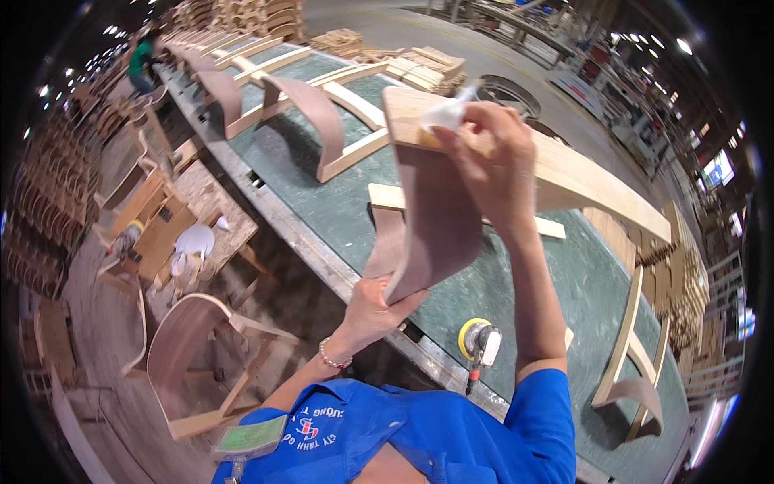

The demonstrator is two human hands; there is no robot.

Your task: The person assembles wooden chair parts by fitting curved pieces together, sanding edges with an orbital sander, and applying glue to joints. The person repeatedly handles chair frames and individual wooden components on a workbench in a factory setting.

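Held up in front of me is a chair part: a curved brown wood-veneer panel (439, 210) joined to pale wooden rails (597, 181). My left hand (375, 315) grips the panel's lower edge, thumb on one face. Up at the top rail, my right hand (496, 153) pinches a small white piece (443, 115), like a folded sheet or cloth, against the pale wood near its corner. What the white piece is made of cannot be told. Below, a round sander with a yellow pad (479, 340) rests at the near edge of the green table.
The green-topped table (298, 153) carries several similar chair frames (310, 121). Another frame (633, 379) lies at its right end. To the left stand a chair frame (193, 363) and a small worktable (214, 189) with white discs. Wood stacks (427, 68) line the far side; a person (141, 63) stands far left.
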